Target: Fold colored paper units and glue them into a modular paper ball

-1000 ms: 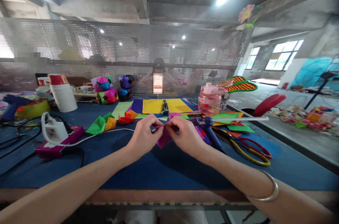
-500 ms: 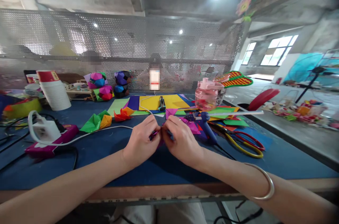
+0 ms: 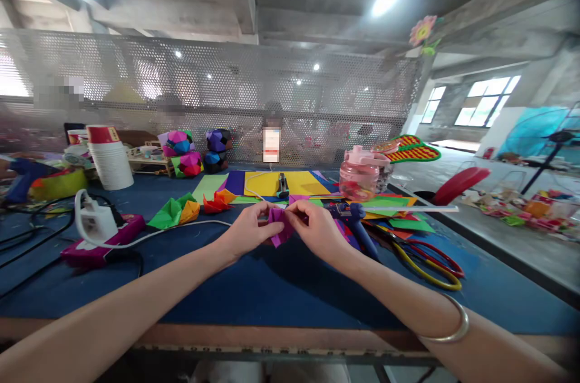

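- Left hand (image 3: 249, 229) pinches folded purple paper (image 3: 281, 238), thumb in front.
- Right hand (image 3: 319, 233) pinches its top right edge.
- The paper is between both hands, over the blue tabletop (image 3: 281, 298); soft pinches should keep it from crumpling.
- Keep knuckles off the glue gun (image 3: 362, 234) nearby.

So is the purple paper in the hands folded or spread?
Folded: the purple paper shows angled, differently shaded faces, not one flat sheet.
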{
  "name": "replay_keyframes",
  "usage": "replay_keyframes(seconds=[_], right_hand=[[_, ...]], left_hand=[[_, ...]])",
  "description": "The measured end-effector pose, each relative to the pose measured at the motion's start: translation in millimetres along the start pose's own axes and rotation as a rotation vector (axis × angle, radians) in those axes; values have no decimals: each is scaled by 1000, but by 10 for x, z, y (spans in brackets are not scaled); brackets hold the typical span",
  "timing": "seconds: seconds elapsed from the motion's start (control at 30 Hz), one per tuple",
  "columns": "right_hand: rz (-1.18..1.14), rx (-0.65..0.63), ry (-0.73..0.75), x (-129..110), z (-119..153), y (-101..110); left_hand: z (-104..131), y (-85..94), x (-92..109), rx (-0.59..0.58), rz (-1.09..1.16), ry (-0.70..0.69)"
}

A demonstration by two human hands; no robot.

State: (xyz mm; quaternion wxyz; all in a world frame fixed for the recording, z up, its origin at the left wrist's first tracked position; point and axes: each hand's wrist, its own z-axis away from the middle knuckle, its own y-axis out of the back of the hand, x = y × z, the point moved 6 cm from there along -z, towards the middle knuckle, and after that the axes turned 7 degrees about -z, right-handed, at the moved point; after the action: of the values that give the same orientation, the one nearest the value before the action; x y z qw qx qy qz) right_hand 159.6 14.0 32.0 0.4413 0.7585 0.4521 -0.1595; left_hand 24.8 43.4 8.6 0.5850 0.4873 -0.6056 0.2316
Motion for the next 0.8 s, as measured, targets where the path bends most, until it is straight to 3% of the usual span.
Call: replay_keyframes(seconds=[0.23, 0.47, 0.63, 0.8], right_hand=[[163, 53, 145, -150, 52, 18], [369, 11, 214, -211, 59, 16], [471, -12, 298, -270, 101, -25], [406, -4, 317, -321, 116, -3]], left_hand=[[-36, 77, -36, 91, -125, -108], [-7, 93, 25, 168, -388, -222], [20, 86, 73, 175, -409, -234], [16, 101, 69, 158, -385, -224]])
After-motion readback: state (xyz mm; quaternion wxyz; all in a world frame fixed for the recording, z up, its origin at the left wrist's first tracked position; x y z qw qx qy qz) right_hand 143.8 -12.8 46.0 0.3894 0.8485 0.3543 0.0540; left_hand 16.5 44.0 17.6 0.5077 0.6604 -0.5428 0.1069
